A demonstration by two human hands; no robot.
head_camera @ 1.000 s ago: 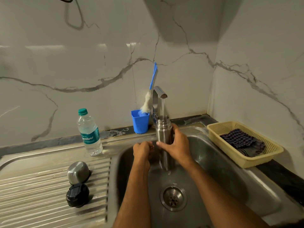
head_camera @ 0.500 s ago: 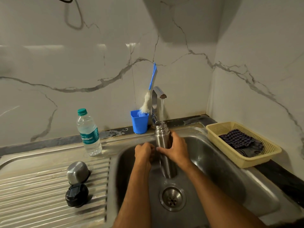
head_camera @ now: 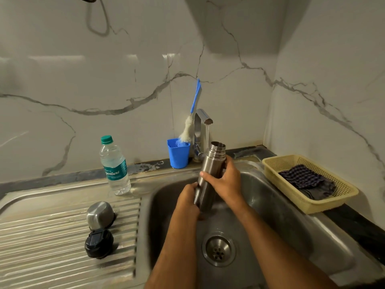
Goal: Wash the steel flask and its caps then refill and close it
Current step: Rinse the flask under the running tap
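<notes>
The open steel flask (head_camera: 210, 165) is held over the sink (head_camera: 281, 209), tilted with its mouth up and to the right, just beside the running stream from the tap (head_camera: 203, 119). My right hand (head_camera: 226, 181) wraps its upper body. My left hand (head_camera: 187, 202) holds its lower part, and the flask's base is hidden behind that hand. The steel cap (head_camera: 100, 214) and the black inner cap (head_camera: 99, 243) lie on the ribbed drainboard (head_camera: 41, 236) at the left.
A plastic water bottle (head_camera: 114, 166) stands behind the drainboard. A blue cup (head_camera: 178, 155) holds a bottle brush (head_camera: 190, 126) beside the tap. A yellow basket (head_camera: 333, 203) with a dark checked cloth (head_camera: 306, 178) sits at the right. The sink drain (head_camera: 218, 249) lies below my arms.
The flask has tilted and shifted so its mouth is now right of the water stream instead of under it. Both hands moved with it; my left hand slid lower on the body.
</notes>
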